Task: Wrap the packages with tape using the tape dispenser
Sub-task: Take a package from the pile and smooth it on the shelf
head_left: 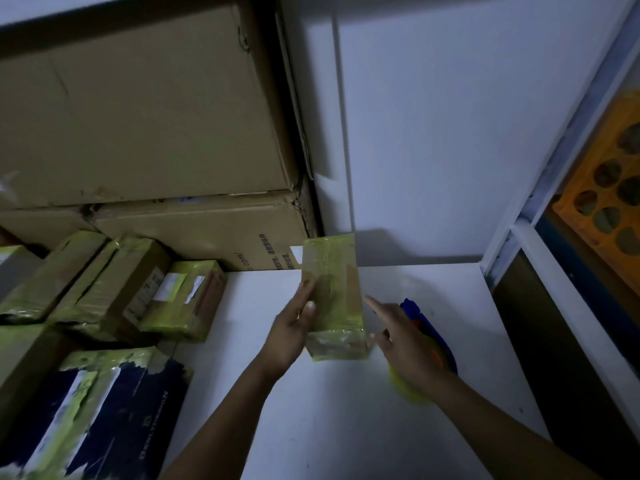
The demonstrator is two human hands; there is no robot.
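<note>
Head view: closest to me, the white counter [346,427] spreads as a broad stretch between my forearms. Its right edge runs along a dark gap beside the white shelf frame [512,237]. On the near left, a dark blue box [114,410] patched with yellow-green tape sits at the counter's edge and hems in that side.

Further out, my left grip [289,332] holds the taped package [336,296] by its left side, thumb on the top face and fingers along the edge. The package stands on its near end, over the middle of the counter; whether it touches the surface I cannot tell. My right grip [405,344] is just beside the package's right edge. It is curled over the blue tape dispenser [433,337], index finger stretched toward the package, and the yellow tape roll [407,389] shows under my wrist.

Left of the package, more taped parcels [114,289] are packed side by side. Behind them, stacked cardboard cartons [138,116] wall off the far left. The white wall [433,133] closes the back, and an orange crate [609,188] sits in the shelf at far right.
</note>
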